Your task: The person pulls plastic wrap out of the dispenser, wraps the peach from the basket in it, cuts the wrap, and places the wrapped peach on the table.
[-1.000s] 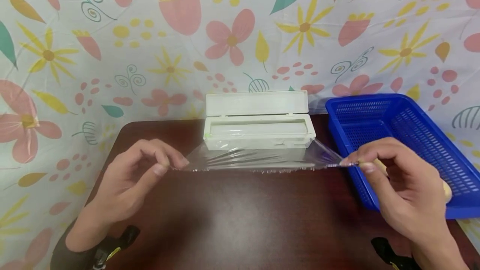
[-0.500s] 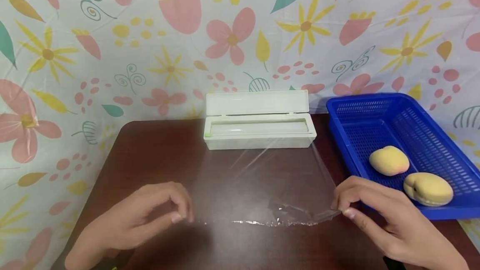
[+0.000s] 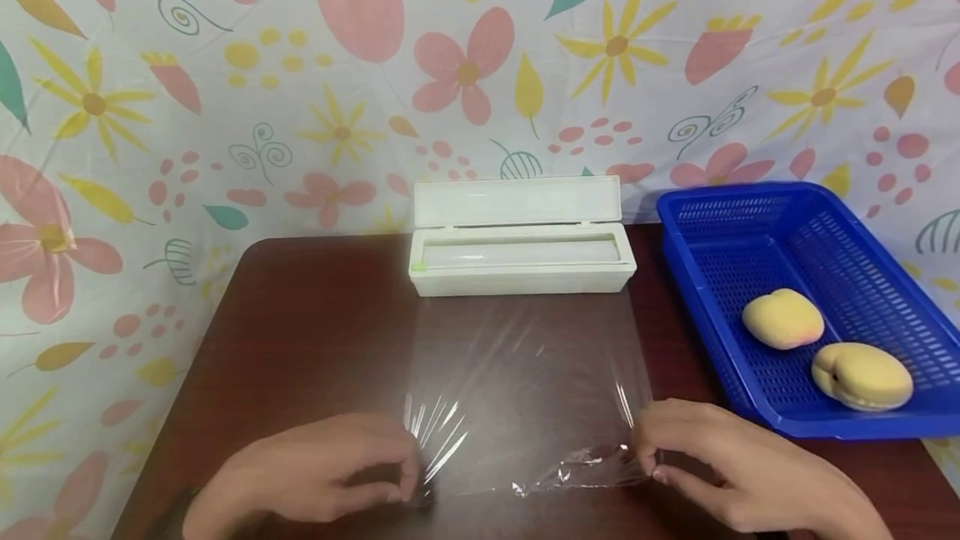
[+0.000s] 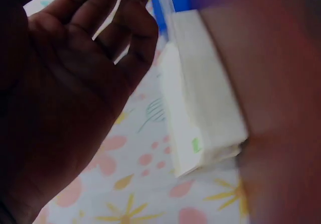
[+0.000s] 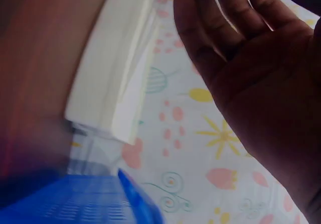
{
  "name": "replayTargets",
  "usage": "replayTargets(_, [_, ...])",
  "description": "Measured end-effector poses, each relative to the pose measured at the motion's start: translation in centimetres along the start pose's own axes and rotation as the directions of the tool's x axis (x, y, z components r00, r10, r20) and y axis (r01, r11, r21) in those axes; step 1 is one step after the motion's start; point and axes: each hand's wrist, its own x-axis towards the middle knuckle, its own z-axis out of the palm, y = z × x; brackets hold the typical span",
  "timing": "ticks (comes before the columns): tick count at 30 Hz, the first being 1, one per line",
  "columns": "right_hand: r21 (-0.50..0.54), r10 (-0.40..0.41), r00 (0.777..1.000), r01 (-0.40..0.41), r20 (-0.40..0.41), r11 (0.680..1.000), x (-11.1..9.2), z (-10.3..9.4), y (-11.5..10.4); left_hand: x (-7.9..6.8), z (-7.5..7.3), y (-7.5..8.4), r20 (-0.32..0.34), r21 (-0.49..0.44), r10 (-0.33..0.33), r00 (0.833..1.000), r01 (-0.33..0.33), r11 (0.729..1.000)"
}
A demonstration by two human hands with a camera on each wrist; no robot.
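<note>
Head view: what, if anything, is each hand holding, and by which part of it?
Clear plastic film: the left hand pinches it at its near left corner, the right hand at its near right corner.

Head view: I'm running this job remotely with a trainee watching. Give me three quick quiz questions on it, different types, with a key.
1. Short answer: what do the left hand and the right hand hold stretched between them?
2. Multiple choice: how many yellow fruits lie in the blue basket? A) one B) two C) three
3. True or false: the lid of the white box stands open.

Key:
1. A sheet of clear film, which runs back to the white box.
2. B, two.
3. True; it is raised at the back of the box.
</note>
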Motion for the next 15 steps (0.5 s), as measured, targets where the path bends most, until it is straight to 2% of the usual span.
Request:
replayTargets(6, [0.011,0.003,0.999,-0.003,0.038,1.0,-0.9,1.8,1.5,0.4,2.0,-1.4,0.036,0.06,-0.007,0.999,0.004,0.998])
replayTargets(15, [-0.055,0.062,0.996,-0.058,0.058,0.997,-1.9,3.6,2.8,0.4,3.6,-2.3,0.027,0.109,-0.013,1.0,0.01,0.994])
